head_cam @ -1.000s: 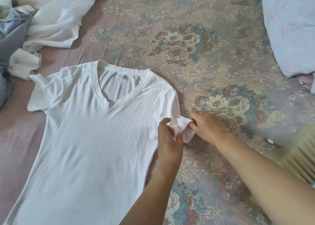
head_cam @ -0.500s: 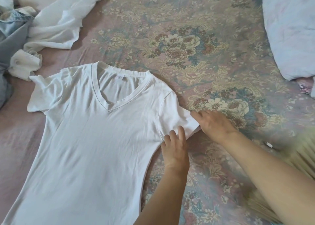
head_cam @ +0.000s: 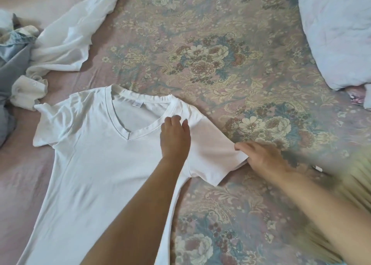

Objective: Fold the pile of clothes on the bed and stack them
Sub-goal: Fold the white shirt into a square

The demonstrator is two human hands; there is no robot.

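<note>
A white V-neck T-shirt [head_cam: 96,164] lies face up and spread flat on the floral bedsheet [head_cam: 220,53], collar away from me. My left hand [head_cam: 174,136] rests on its right shoulder, just beside the collar, pressing the cloth down. My right hand [head_cam: 263,158] is at the end of the right sleeve and pinches the hem, with the sleeve pulled out flat to the right. The shirt's left sleeve [head_cam: 52,124] is still wrinkled. The lower hem runs out of view at the bottom.
A heap of unfolded clothes lies at the far left: a white garment [head_cam: 68,37], grey-blue cloth [head_cam: 12,64] and white socks [head_cam: 28,90]. A pale blue pillow [head_cam: 337,33] fills the top right corner. Something blurred and straw-coloured [head_cam: 345,194] hangs at the right edge.
The crumpled right sleeve has been unrolled and drawn out flat. My left hand let go of it and moved up to the shoulder; my right hand slid right along with the hem.
</note>
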